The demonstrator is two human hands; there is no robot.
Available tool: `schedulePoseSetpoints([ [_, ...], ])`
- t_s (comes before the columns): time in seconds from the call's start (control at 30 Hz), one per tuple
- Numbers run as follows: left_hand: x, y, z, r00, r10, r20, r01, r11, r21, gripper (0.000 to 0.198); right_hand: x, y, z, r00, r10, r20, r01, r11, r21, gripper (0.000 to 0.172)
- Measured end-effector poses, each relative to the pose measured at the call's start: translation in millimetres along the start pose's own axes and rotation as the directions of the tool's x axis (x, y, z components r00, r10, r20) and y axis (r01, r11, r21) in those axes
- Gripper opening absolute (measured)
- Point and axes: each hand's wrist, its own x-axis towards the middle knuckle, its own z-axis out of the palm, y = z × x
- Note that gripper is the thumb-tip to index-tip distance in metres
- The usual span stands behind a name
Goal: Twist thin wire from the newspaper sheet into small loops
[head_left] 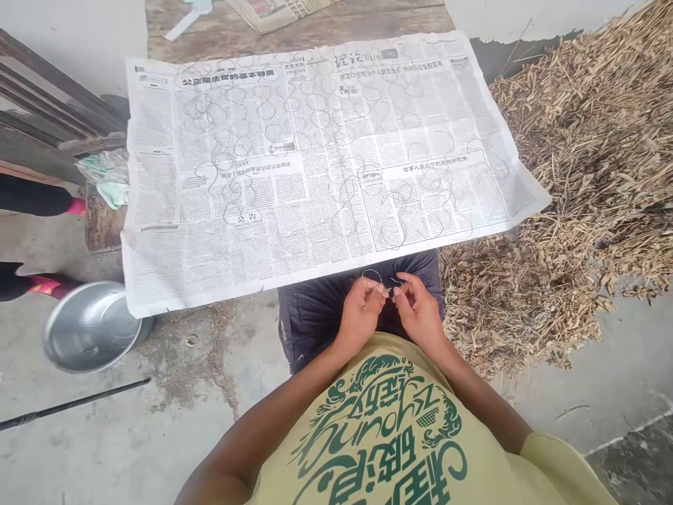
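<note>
My left hand and my right hand meet over my lap, just below the table's near edge. Both are closed in a pinch on a thin wire, which curves in a loop above the left fingers. A short curved end shows by the right fingers. Whether it is one piece cannot be made out. Beyond the hands lies a spread newspaper, hanging over the table edge. Many thin curled loops like the held one lie scattered and overlapping across it.
The wooden table bears a folded newspaper at the back. A metal pot and a dark rod are on the concrete floor at left, near another person's feet. Dry plant stalks are heaped at right.
</note>
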Motion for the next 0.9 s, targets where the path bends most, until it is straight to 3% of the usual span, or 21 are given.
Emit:
schedulePoseSetpoints([
  [0.1,1,-1,0.6,1.0,0.002,-0.028,-0.003,1.0,-0.024,0.031,0,5,8,0.994,0.108,0.028,-0.112,0.978,0.174,0.036],
  [0.17,1,-2,-0.1,0.999,0.024,-0.038,-0.024,1.0,0.0,0.03,0,6,12,0.993,0.11,0.033,-0.115,0.976,0.186,0.034],
  [0.47,0,-5,-3.6,0.996,0.089,0.013,-0.09,0.985,0.15,0.022,6,6,2,0.986,-0.166,-0.028,0.16,0.976,-0.144,0.033],
  [0.6,1,-5,-5.4,0.996,0.079,0.045,-0.085,0.982,0.167,0.02,9,16,-4,0.966,-0.252,0.061,0.258,0.959,-0.116,0.04],
  [0.9,-2,-5,-9.8,0.988,0.023,0.153,-0.051,0.981,0.186,0.018,10,15,-23,0.927,-0.247,0.282,0.276,0.959,-0.068,0.04],
])
